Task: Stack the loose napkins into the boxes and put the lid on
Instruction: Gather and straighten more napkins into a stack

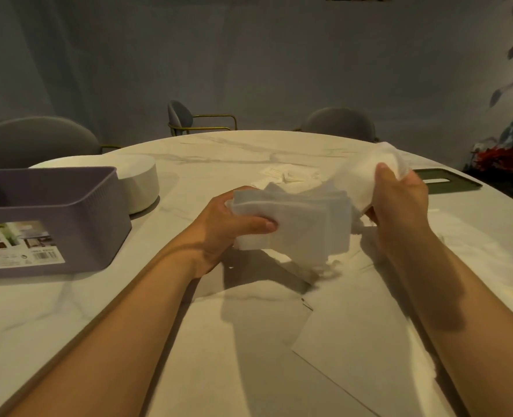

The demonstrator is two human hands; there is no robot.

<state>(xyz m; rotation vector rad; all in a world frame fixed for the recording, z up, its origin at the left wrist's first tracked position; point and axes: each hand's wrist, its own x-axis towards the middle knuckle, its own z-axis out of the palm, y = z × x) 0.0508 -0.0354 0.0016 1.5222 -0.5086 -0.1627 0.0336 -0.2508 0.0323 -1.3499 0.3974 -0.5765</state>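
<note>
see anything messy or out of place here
Yes: the napkin stack in the left hand is splayed, not squared, and the napkin in the right hand is crumpled. Loose napkins lie scattered on the table.

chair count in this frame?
3. Left chair at the left edge of the table, middle chair set back from it, right chair behind its far edge. More may be out of frame.

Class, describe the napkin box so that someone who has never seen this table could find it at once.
Start at the pale marble table and go to its left edge. There stands the open purple box, beside a white round block. Its ribbed lilac walls and printed label set it apart from everything white nearby.
</note>
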